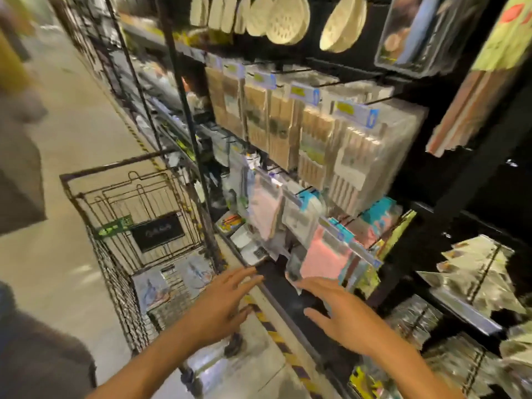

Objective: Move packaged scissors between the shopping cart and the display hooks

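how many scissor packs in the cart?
2 blurry blue-white flat packs visible on the black wire cart floor: one front-left, one behind it to the right. More may be hidden.

A wire shopping cart [138, 214] is standing on the pale floor [72, 139] beside the display shelving [184, 110]. Two flat packages [152, 289] are lying in the cart's bottom. Hanging packs [288, 131] are crowding the shelving's hooks.

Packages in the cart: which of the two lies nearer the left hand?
The right-hand package, by the cart's shelf-side wall, just beyond the left hand; the other package lies further left.
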